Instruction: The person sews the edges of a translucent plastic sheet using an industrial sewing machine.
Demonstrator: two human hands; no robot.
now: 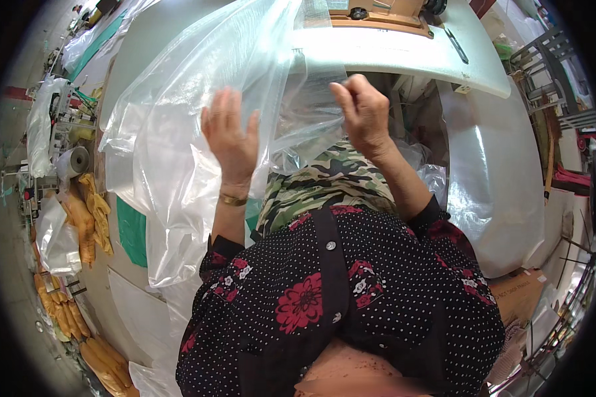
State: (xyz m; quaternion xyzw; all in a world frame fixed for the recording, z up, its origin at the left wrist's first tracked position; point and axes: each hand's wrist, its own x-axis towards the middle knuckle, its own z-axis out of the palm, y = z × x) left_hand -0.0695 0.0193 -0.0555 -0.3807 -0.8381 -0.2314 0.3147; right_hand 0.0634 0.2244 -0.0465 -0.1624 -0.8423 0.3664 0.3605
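Note:
A large clear plastic sheet [179,119] drapes from the white table over its front edge and down on the left side. My left hand [232,132] is raised in front of it, its fingers stretched out and apart and nothing in its grasp. Whether the palm touches the film is hard to see. My right hand [364,112] is closed in a pinch at the sheet's right edge, near the front edge of the table. The film runs in folds between the two hands, above my camouflage-patterned lap.
A brown machine [384,23] stands at the table's far side, with a slim dark tool [455,46] beside it on the white table [391,56]. More clear plastic [490,178] hangs at right, above a cardboard box [520,291]. Yellow-brown bundles [63,311] lie at left.

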